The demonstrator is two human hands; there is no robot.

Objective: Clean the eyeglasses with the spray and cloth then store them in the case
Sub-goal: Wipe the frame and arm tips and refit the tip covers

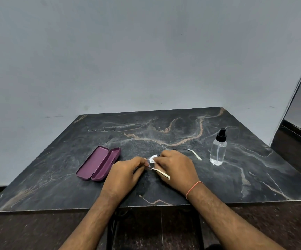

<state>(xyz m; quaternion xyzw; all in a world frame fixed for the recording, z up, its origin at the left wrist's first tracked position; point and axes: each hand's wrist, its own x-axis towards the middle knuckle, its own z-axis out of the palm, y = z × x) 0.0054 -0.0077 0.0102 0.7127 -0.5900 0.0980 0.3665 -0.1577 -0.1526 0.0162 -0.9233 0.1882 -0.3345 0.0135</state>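
Dark marble tabletop [245,177], eyeglasses [161,173] at its middle between both hands, left hand [126,171] grip pinched on one lens, right hand [176,168] grip pressing a small white cloth [153,158] on it, open purple case [99,163] just left, spray bottle [218,148] well to the right.

The eyeglasses [161,173] are sitting low in the centre of the frame, mostly hidden, with one pale cream temple arm angling toward the lower right and the other lying out to the right. A small white cloth [153,158] is pressing against one lens. The clear spray bottle [218,148], capped with a black nozzle, is standing upright at centre right, well apart from the glasses. The plum-coloured case [98,163] is lying open at centre left, its interior facing up
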